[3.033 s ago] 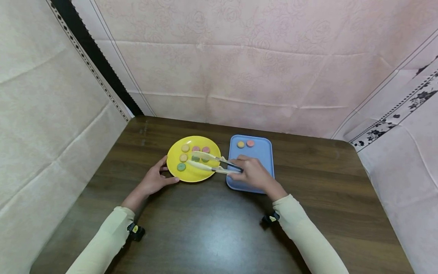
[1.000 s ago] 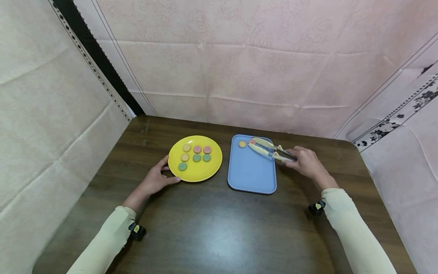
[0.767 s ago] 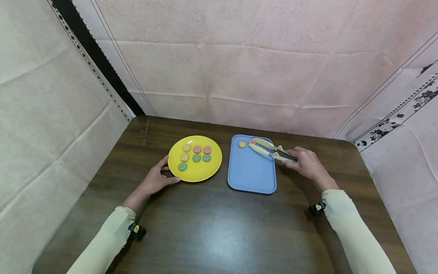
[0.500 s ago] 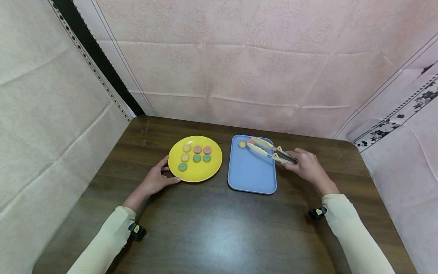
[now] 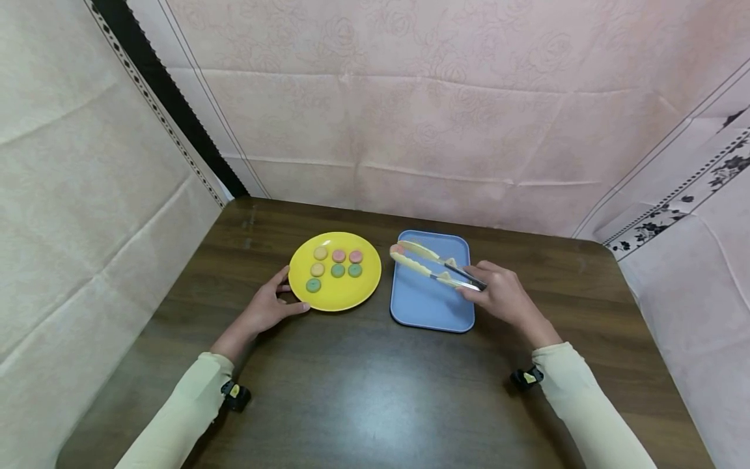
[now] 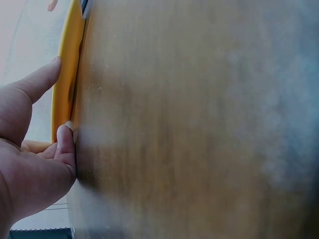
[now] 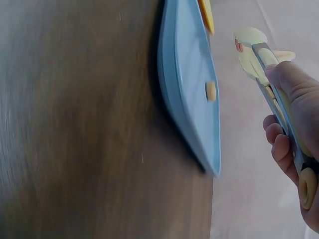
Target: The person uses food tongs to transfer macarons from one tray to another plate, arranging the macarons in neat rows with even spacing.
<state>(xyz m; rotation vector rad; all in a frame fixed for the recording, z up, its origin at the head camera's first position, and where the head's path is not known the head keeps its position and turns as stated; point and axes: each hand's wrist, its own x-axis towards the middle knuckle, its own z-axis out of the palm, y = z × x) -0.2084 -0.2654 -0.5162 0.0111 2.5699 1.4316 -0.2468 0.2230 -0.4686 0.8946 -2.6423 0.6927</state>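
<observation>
Pink cookie point(image 5: 397, 249), pinched in tongs point(image 5: 430, 264) gripped by the right hand point(image 5: 495, 296), should be kept squeezed steadily while the yellow plate point(image 5: 351, 296) is braced by the left hand point(image 5: 266, 306).

Dark wooden table point(image 5: 375, 391) carried it all, a yellow plate point(image 5: 334, 296) sat left of centre on the boards, a blue tray point(image 5: 430, 312) lay just beside it to the right, apart from it, both towards the far edge.

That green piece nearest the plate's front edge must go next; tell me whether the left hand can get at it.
Probably yes: the left hand touches the yellow plate at its rim beside the green piece, nothing between.
</observation>
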